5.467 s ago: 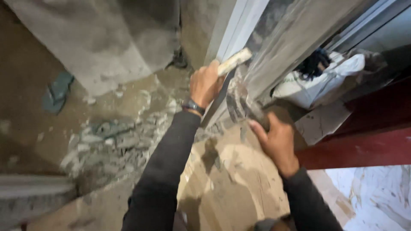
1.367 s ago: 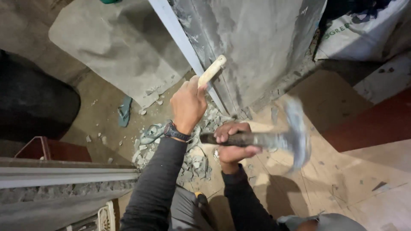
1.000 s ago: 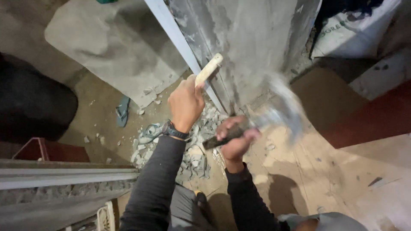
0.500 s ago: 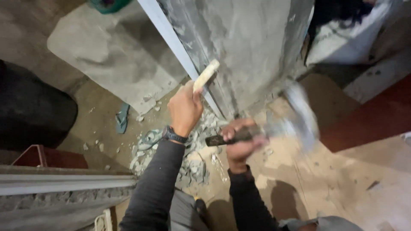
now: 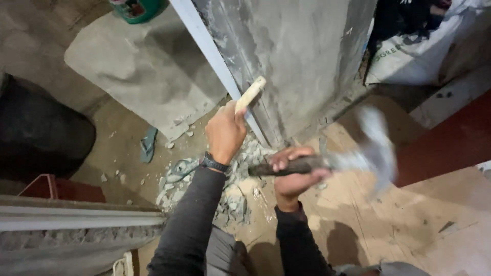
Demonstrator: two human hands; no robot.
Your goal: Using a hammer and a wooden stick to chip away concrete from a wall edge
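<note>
My left hand (image 5: pixel 225 132) grips a pale wooden-handled chisel (image 5: pixel 250 94), its upper end sticking up against the white metal strip (image 5: pixel 215 56) at the edge of a grey plastered wall (image 5: pixel 302 56). My right hand (image 5: pixel 292 174) is closed around the dark handle of a hammer (image 5: pixel 332 162), held level to the right of the chisel. The hammer's metal head (image 5: pixel 379 151) is blurred by motion, well to the right of the chisel. A heap of broken plaster rubble (image 5: pixel 225 189) lies below both hands at the wall's foot.
A grey cement slab (image 5: pixel 138 76) lies on the floor at left, a green bucket (image 5: pixel 137 7) above it. A white sack (image 5: pixel 424 51) sits at upper right beside a red floor area (image 5: pixel 450 148). A metal rail (image 5: pixel 76 219) crosses the lower left.
The hammer has been swinging beside the wall while my left hand keeps the chisel in the same spot; its head now sits slightly lower and still blurred.
</note>
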